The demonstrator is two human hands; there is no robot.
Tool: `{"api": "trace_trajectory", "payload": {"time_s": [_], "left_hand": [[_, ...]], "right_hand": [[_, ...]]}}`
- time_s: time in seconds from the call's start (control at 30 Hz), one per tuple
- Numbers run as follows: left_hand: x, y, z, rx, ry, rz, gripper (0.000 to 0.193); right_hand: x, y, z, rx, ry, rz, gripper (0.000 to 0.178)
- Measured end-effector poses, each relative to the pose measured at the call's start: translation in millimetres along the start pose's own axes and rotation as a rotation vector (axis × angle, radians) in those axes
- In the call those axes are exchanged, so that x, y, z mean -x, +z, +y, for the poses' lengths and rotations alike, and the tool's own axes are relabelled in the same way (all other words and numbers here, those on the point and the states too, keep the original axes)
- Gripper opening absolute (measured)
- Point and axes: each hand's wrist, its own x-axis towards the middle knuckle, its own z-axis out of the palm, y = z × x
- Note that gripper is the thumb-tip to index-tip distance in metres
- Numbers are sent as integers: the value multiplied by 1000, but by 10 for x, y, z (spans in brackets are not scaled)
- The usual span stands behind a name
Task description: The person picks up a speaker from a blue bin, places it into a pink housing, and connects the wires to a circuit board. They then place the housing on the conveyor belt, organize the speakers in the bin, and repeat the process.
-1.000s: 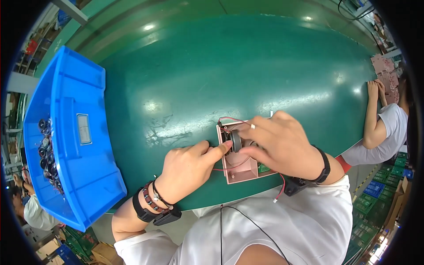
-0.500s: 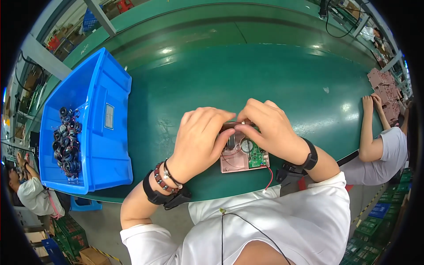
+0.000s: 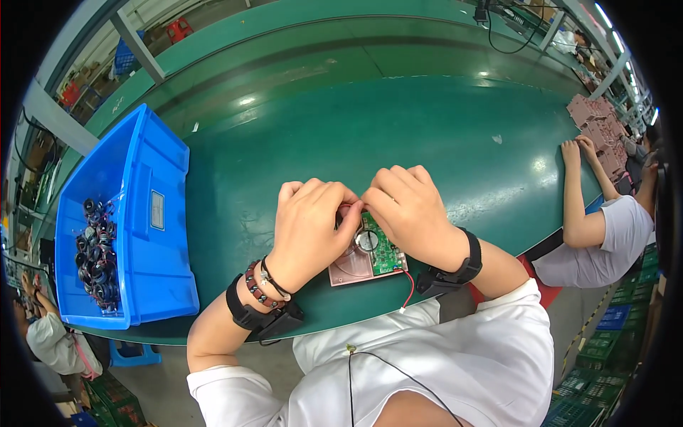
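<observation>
A pink plastic case (image 3: 343, 276) lies open near the front edge of the table. Inside sits a green circuit board (image 3: 386, 257) with a round silver part (image 3: 367, 240) beside it. A red wire (image 3: 410, 288) with a small white plug runs off the board's front corner and over the table edge. My left hand (image 3: 311, 222) is closed over the case's far left part, thumb and forefinger pinched. My right hand (image 3: 411, 213) is curled over the far right part, its fingertips meeting the left ones. What the fingertips hold is hidden; a bit of reddish wire shows near the left thumb.
At left stands a big blue bin (image 3: 160, 263) with several round dark parts on wires (image 3: 98, 260) in it. To the right, a co-worker's arms (image 3: 578, 185) rest by stacked pink cases (image 3: 601, 132). The green table (image 3: 284, 128) stretches away in front.
My fingertips have drawn into a tight pinch at the case's far side, where a dark strip showed between them before. The whole view has shifted slightly; the case stays in place on the table.
</observation>
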Motion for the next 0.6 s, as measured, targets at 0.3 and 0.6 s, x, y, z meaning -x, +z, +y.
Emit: {"api": "trace_trajectory", "payload": {"time_s": [0.3,0.6], "left_hand": [[-4,-18,-75,124,-66,-106,12],[357,-66,-308,283,-114,-150,39]], "right_hand": [[10,10,80,-206,84,-60,13],[43,-20,231,-265,120,-113,10]]}}
